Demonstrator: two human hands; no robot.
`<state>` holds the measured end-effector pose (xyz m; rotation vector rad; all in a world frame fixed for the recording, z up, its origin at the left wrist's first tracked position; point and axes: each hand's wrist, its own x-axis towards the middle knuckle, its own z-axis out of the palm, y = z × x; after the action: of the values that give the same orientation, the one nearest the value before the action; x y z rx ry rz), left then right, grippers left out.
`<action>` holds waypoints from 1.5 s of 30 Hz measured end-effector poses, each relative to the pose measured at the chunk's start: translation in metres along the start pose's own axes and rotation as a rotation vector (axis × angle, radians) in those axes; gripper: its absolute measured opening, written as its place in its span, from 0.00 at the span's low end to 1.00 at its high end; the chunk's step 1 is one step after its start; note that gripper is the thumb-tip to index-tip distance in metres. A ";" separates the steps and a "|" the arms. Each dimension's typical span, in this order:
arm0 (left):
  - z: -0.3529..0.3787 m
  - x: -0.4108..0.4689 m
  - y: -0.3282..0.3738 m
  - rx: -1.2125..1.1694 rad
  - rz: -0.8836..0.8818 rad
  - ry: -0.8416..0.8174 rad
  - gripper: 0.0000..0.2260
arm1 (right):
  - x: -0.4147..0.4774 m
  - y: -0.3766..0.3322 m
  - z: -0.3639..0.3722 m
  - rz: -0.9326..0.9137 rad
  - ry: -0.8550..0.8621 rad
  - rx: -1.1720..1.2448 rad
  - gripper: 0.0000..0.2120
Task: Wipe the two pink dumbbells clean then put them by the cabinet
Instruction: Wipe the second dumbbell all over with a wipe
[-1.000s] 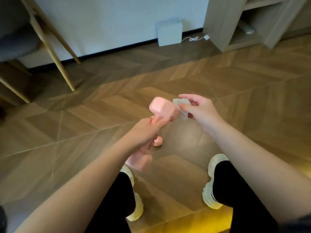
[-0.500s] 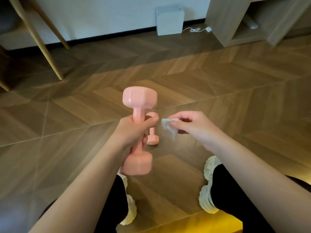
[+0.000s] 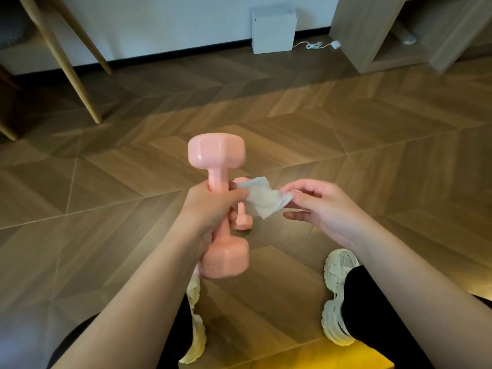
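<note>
L grip (image 3: pixel 210 209) round dumbbell (image 3: pixel 216 153) handle

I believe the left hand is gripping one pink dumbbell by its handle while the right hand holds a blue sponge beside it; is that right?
Not quite: the head view shows the right hand holding a white wipe, not a blue sponge. The left hand does grip the pink dumbbell by its handle.

This looks like a room in a home. The floor (image 3: pixel 346 145) is brown wood laid in a zigzag pattern. A white wall (image 3: pixel 173 22) runs along the back with a dark strip at the bottom. A wooden cabinet (image 3: pixel 354 35) with open shelves stands at the right. Thin wooden chair legs (image 3: pixel 66 65) show at the left. A small white box (image 3: pixel 273 31) sits by the wall, with a white cable (image 3: pixel 314 45) beside it.
</note>
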<state>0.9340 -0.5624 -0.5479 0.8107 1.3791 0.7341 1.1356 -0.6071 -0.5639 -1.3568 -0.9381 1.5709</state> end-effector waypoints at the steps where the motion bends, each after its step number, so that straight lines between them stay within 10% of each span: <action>1: -0.002 0.002 0.000 0.014 0.005 0.009 0.07 | 0.001 0.000 -0.003 0.023 -0.035 0.061 0.18; 13: -0.007 0.003 -0.006 0.109 0.034 -0.037 0.06 | 0.020 0.014 0.021 0.403 -0.143 0.383 0.18; 24: 0.000 -0.011 -0.006 0.205 0.069 -0.160 0.11 | 0.019 -0.005 0.008 -0.050 0.406 0.166 0.10; 31: 0.018 -0.013 -0.013 0.244 0.215 -0.247 0.19 | 0.007 -0.003 0.014 -0.412 0.175 -0.171 0.14; 45: 0.009 -0.008 -0.027 0.637 0.486 -0.181 0.24 | 0.008 0.005 0.011 -0.386 0.048 -0.196 0.16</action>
<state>0.9418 -0.5838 -0.5659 1.7144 1.2683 0.5611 1.1239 -0.6017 -0.5696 -1.2468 -1.2658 1.1739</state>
